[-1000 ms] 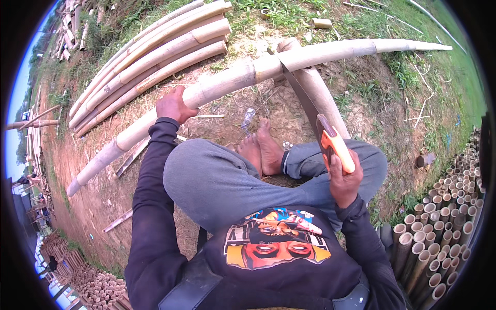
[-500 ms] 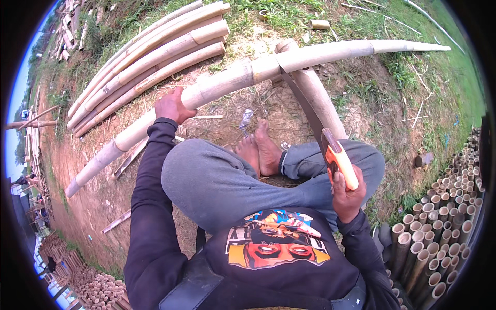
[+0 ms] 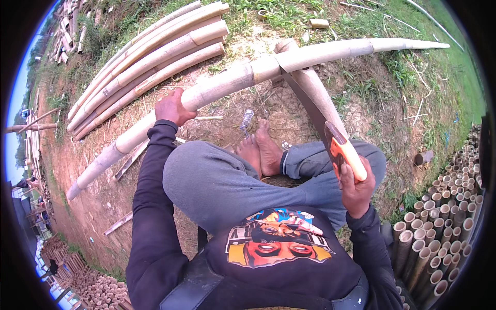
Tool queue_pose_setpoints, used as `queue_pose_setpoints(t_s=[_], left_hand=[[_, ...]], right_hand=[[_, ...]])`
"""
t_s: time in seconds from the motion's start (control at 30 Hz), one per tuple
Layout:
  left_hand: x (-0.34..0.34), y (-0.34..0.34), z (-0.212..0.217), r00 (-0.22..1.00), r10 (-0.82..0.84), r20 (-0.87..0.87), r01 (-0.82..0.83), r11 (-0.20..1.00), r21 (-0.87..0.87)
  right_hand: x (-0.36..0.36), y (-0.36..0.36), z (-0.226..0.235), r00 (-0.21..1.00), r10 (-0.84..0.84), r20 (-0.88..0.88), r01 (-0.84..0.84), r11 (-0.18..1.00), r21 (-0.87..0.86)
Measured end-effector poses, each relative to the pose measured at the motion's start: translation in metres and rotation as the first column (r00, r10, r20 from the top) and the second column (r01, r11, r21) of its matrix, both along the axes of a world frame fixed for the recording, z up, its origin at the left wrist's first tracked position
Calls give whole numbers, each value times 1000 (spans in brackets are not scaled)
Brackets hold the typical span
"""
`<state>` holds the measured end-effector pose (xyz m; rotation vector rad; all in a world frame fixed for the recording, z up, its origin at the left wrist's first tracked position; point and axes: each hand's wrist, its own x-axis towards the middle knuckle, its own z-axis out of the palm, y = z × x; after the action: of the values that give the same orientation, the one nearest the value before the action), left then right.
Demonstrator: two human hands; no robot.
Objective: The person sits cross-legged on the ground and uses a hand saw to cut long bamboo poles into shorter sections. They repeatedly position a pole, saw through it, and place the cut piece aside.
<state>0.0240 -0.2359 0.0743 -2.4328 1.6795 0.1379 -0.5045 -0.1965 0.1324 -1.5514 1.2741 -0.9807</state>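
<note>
Your left hand (image 3: 173, 107) clamps the long pale bamboo pole (image 3: 232, 82) while your right hand (image 3: 356, 188) grips the orange-handled handsaw (image 3: 330, 134), mid-cut toward twelve o'clock; next, draw steadily.

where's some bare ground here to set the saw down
Bare dirt lies left of the left hand, between the long bamboo pole and the stacked poles. Crowded: cut bamboo tubes by the right hand.

A long pale bamboo pole (image 3: 232, 82) is laid across a thicker support pole, above bare dirt. An orange-handled handsaw (image 3: 330, 139) is set with its dark blade into the pole's top.
</note>
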Motion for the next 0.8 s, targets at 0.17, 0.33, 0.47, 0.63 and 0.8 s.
queue_pose_setpoints(t_s=[0.17,0.33,0.47,0.63,0.8], left_hand=[[-1,1,1,999,29,-12,-29,999,17],[-4,0,10,1000,15,-16,-14,1000,13],[-3,1,8,1000,14,-7,-14,999,52],[-1,2,0,1000,7,-19,-7,1000,-2],[-4,4,3,1000,11,-9,-11,1000,-15]], right_hand=[[86,-89,-39,998,-35,43,34,998,43],[155,-185,-73,999,25,-39,-28,997,-73],[63,-71,-50,988,-5,153,3,1000,10],[16,-9,-29,999,-33,23,34,998,-56],[155,-165,-68,999,-31,-24,29,996,-80]])
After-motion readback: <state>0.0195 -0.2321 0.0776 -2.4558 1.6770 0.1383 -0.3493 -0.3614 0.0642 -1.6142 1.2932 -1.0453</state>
